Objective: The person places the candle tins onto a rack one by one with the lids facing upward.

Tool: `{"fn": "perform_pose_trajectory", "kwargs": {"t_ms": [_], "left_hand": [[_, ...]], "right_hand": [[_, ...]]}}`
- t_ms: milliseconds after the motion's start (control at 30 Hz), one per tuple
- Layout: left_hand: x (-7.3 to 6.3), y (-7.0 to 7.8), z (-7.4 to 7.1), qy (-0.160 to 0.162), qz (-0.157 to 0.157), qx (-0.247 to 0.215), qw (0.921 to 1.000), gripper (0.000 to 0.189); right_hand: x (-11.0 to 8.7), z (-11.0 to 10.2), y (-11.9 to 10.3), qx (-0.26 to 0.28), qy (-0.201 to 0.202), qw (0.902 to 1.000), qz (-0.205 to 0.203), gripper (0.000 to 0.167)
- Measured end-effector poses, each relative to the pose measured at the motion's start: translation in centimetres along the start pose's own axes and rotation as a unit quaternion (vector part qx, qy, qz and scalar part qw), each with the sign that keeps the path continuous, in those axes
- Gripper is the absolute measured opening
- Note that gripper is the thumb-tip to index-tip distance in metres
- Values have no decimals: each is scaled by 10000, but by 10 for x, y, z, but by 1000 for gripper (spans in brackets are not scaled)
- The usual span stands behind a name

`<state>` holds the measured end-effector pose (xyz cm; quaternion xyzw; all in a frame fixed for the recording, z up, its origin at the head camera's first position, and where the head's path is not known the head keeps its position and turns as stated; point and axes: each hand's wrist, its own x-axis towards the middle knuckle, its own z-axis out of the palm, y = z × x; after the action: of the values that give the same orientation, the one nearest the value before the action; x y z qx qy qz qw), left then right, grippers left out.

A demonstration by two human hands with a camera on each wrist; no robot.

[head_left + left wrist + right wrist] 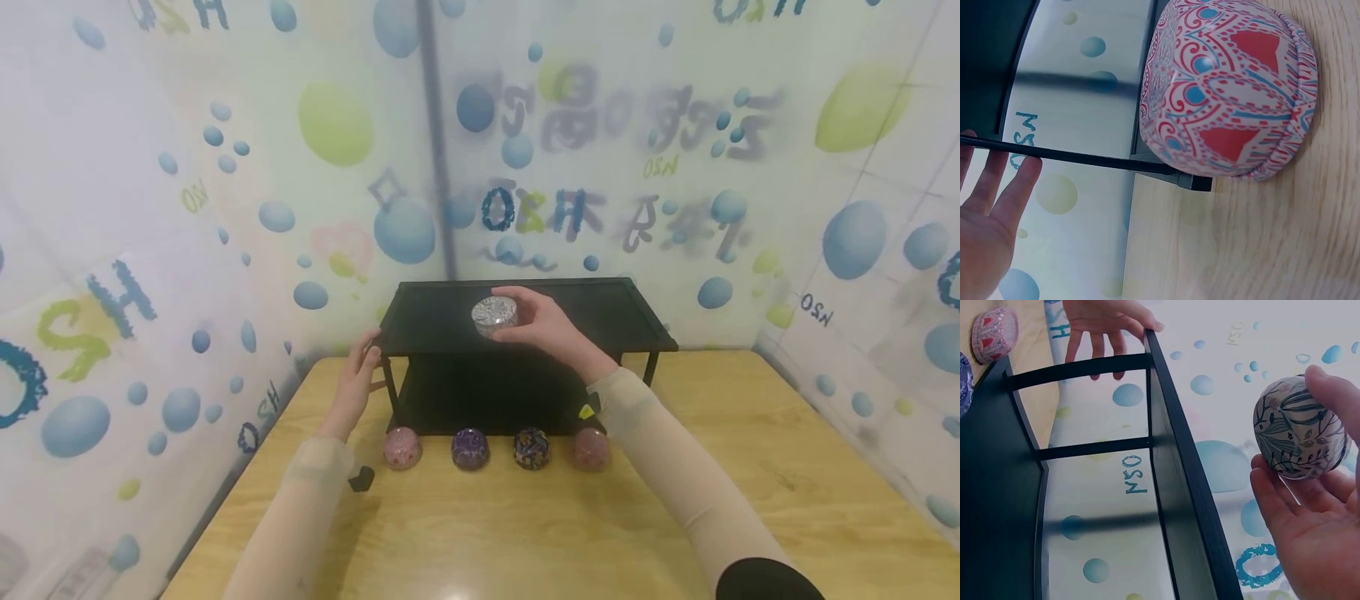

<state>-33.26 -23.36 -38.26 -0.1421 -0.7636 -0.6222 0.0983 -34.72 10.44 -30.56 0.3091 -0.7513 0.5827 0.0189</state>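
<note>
My right hand (546, 327) pinches a small round tin with a grey-and-white leaf pattern (494, 316), thumb on one side and fingers on the other. In the right wrist view, a gap shows between this patterned tin (1300, 428) and the top board of the black two-tier shelf (1185, 469). At the shelf's left end, my left hand (352, 387) touches the corner, its fingers extended and spread along the side post. Nearest below that hand, a pink tin with red and blue patterns (1229, 87) rests against the shelf's lower front edge.
Along the shelf's lower front stand a purple tin (470, 449), a dark multicoloured tin (532, 448) and a pink tin (592, 450) near the right forearm. A wooden table (480, 533) carries everything. Printed wall covering (337, 192) closes off the back and sides.
</note>
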Motion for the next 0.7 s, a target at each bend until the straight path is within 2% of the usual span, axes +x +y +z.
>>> {"fn": "perform_pose_trajectory", "kwargs": {"t_ms": [133, 567, 700], "left_hand": [[1, 2, 0, -23, 62, -25, 10000, 51], [1, 0, -1, -83, 71, 34, 9999, 51], [8, -15, -3, -49, 74, -15, 10000, 51]], "right_hand": [[4, 2, -1, -170, 6, 9999, -16, 65], [14, 1, 1, -193, 63, 9998, 45, 66], [16, -2, 0, -209, 99, 9997, 68, 67]]}}
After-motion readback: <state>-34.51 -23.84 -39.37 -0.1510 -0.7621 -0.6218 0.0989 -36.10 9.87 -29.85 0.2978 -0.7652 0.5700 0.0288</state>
